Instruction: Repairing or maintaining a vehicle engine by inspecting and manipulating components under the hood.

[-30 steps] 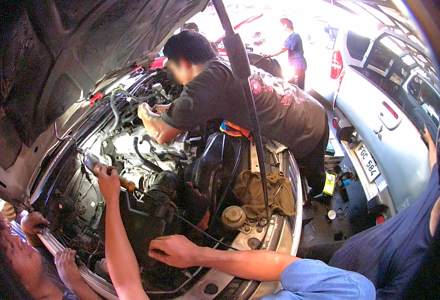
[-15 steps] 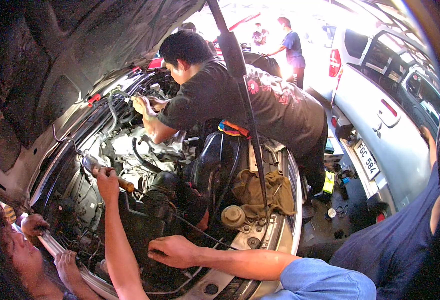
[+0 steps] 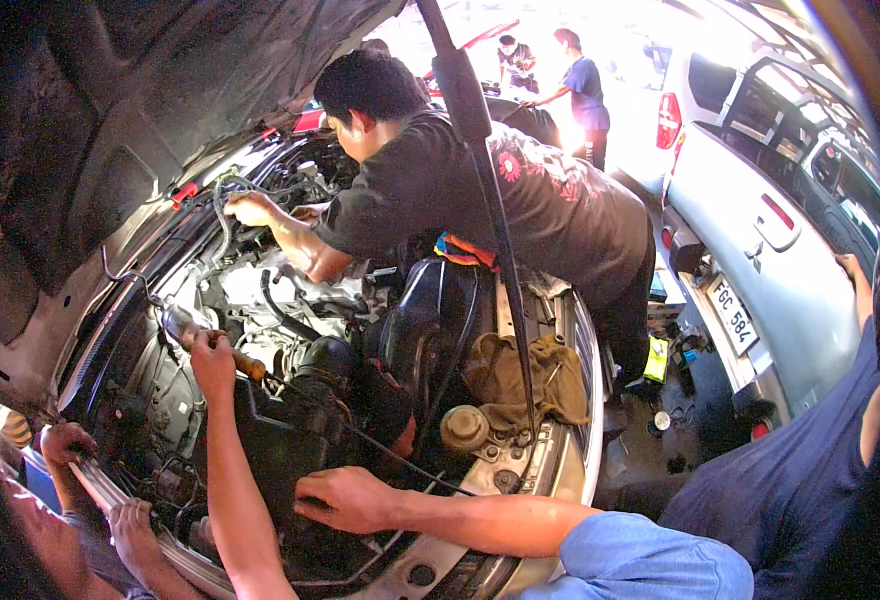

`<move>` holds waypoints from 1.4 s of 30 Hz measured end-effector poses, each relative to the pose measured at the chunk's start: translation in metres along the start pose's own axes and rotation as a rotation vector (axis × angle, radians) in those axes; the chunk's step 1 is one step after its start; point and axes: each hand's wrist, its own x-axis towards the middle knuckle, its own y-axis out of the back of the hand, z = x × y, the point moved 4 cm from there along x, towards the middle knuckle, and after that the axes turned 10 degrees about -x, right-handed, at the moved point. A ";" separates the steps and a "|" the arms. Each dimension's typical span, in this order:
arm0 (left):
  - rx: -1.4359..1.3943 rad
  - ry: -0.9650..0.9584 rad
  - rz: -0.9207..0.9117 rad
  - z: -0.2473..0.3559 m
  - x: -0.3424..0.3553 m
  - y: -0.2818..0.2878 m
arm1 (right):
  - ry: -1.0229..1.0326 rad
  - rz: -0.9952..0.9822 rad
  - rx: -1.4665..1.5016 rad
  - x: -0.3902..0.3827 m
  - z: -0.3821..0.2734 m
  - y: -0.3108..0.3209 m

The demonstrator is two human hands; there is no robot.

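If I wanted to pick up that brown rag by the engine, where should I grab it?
Probably pinch the brown rag at its bunched-up top fold, coming from above. It lies crumpled and loose on the car's front edge, and the thin prop rod crosses its right side.

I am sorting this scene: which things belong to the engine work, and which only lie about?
In use:
- left hand gripping a wooden-handled tool
- right hand resting on the black engine cover

Lying about:
- brown rag
- yellow bottle on the floor
- silver car
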 end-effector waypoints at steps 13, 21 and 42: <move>-0.018 0.005 -0.017 -0.002 0.001 0.000 | 0.011 -0.034 -0.007 -0.001 -0.003 0.002; -0.008 0.023 -0.038 -0.002 0.002 0.000 | -0.018 -0.039 0.017 -0.001 -0.001 0.001; -0.008 0.035 -0.036 -0.002 0.003 -0.001 | -0.022 -0.038 0.008 -0.001 -0.002 0.001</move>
